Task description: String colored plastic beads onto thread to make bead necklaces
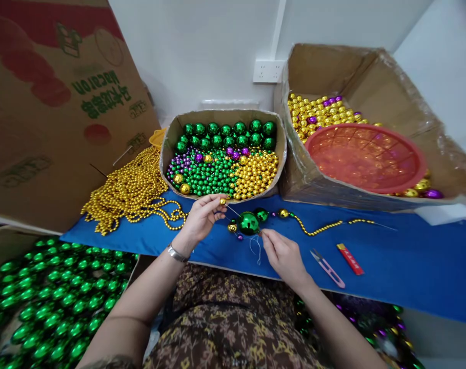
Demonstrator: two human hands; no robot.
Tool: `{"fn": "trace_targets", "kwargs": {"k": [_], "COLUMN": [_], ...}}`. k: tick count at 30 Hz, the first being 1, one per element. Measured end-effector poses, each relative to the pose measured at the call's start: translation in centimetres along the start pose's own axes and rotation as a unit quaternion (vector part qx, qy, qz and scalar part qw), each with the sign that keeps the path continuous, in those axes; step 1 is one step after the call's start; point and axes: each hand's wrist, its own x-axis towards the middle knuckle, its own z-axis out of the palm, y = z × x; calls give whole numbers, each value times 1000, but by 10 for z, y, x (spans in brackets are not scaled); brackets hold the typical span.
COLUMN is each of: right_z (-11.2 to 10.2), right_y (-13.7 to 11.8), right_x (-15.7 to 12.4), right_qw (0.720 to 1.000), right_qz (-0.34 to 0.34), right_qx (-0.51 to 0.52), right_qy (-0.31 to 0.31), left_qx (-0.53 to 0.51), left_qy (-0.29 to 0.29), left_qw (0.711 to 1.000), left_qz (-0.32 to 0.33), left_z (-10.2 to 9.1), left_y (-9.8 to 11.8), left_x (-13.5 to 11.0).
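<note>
Between my hands is a strand of beads with a large shiny green ball (pixel 249 223) and a smaller green ball (pixel 261 214). My left hand (pixel 204 215) pinches a small gold bead (pixel 222 202), from which thin thread runs down to the green ball. Closed at the lower right of that ball, my right hand (pixel 284 254) grips what seems to be thread; its fingertips hide the exact spot. A loose loop of white thread (pixel 256 248) hangs beside it. The strand trails right into a gold bead chain (pixel 317 230) ending near a thin needle (pixel 386 225).
Pink-handled snips (pixel 328 269) and a red packet (pixel 350 259) lie on the blue cloth (pixel 409 261). Ahead stands a box of sorted beads (pixel 213 177). Gold bead chains (pixel 128 184) pile at left. A red basket (pixel 365 156) rests in the right carton (pixel 409 97). Green balls (pixel 63 297) fill a lower-left box.
</note>
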Motion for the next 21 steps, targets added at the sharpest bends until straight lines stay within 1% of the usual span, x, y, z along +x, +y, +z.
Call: {"fn": "trace_targets", "kwargs": {"k": [3,5,9,14,19,21], "right_z": [4,8,16,17,15,16], "right_y": [2,3,7,7,6,7], "right_x": [-3,-5,-13,-20,-20,-20], "right_qw": [1000,1000,999,997,986,981], "right_qz": [-6,-13,-7,42,121,142], "right_qx": [-7,-16,-19,17,68,81], "right_qy": [0,-4,-30,-58,-91,-102], "left_qx": [54,95,137,142,153,167], "left_qy": [1,-8,-27,-26,-32,-36], "left_qw": [998,995,990,990,988,985], "left_qz": [23,36,25,-1,8,17], "left_z": [0,1,3,5,5,4], "left_y": [-4,-10,-27,-39,-42,-44], "left_x": [-4,-7,-12,-14,-14,-14]}}
